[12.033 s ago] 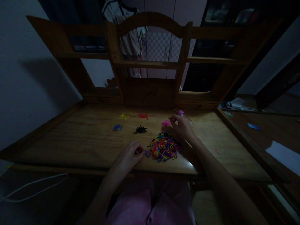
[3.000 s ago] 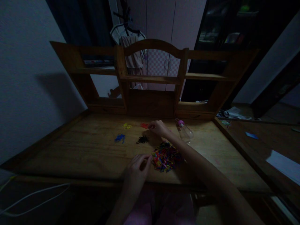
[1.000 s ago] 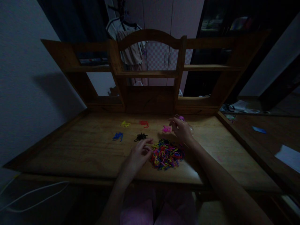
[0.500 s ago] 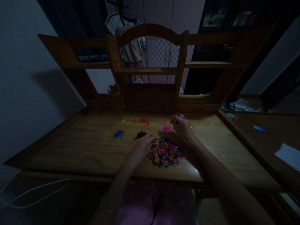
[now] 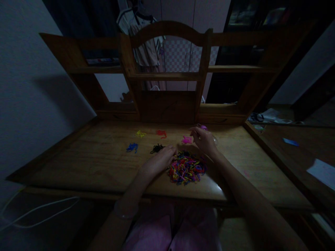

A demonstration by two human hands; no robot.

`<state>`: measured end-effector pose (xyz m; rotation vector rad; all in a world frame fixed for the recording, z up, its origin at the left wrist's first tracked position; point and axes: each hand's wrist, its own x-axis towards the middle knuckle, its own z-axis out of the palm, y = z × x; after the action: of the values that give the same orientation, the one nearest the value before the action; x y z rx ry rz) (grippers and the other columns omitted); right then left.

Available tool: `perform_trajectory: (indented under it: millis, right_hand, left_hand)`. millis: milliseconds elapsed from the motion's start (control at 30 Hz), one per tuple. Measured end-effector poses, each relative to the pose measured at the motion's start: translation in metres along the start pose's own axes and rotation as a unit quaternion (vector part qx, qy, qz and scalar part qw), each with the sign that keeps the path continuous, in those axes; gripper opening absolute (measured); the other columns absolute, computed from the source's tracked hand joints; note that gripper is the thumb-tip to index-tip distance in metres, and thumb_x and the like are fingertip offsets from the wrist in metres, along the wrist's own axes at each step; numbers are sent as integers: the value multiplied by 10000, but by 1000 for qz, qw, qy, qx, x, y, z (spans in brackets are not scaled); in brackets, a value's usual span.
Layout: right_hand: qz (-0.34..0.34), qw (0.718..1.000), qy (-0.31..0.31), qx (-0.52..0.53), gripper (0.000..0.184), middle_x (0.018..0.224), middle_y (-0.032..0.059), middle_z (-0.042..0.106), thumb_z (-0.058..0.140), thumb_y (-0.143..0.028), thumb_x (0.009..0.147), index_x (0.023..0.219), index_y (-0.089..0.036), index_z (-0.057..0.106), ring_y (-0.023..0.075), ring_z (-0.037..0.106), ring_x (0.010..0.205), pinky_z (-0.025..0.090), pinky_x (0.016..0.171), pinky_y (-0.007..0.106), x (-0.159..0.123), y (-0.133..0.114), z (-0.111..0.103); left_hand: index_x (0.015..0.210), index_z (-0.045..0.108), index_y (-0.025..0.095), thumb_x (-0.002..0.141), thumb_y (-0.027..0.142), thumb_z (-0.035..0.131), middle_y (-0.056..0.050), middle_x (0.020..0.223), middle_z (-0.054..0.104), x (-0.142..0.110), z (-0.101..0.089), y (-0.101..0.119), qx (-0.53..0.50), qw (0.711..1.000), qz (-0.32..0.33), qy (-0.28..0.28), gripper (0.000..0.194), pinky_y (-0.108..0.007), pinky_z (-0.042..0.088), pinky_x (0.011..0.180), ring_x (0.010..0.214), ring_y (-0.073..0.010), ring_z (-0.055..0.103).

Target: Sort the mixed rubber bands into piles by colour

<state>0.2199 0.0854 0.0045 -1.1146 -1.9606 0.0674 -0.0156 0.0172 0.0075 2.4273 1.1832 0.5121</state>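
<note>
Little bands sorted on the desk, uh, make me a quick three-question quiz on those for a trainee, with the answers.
1. Which is nearest the right hand: A) blue pile, B) pink pile, C) yellow pile?
2. True or false: the left hand is at the edge of the mixed pile.
3. Fill in the number: besides the mixed pile, ____ small single-color piles lie on the desk.
Key: 1. B; 2. true; 3. five.
</note>
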Motion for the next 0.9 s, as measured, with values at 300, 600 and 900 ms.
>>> perform_trajectory:
  millis: [300,600,900]
  right_hand:
    - [-4,1000,-6,-6,259,858,31,716,451,-161,914,1045,-223,666,166,644,724,449,655,260,0,-1,1]
    - [0,1000,-18,-7,259,875,36,723,455,-171,922,1070,-222,661,169,651,730,455,660,257,-1,-3,0]
    - [-1,1000,-16,-11,252,874,37,726,465,-157,908,1038,-223,670,182,654,760,447,683,271,-1,-4,-1]
  left_hand:
    - [807,652,183,743,164,617,-5,778,627,8,-17,-19,-36,998,-29,-37,75,-257,393,629,714,-160,559]
    - [851,675,166,779,196,597,-9,787,683,3,-36,-13,-140,989,-42,-22,110,-241,465,643,735,-149,633]
    - [803,652,148,690,321,774,-64,821,733,-5,-44,-23,-344,923,-170,40,240,-313,534,725,796,-186,689]
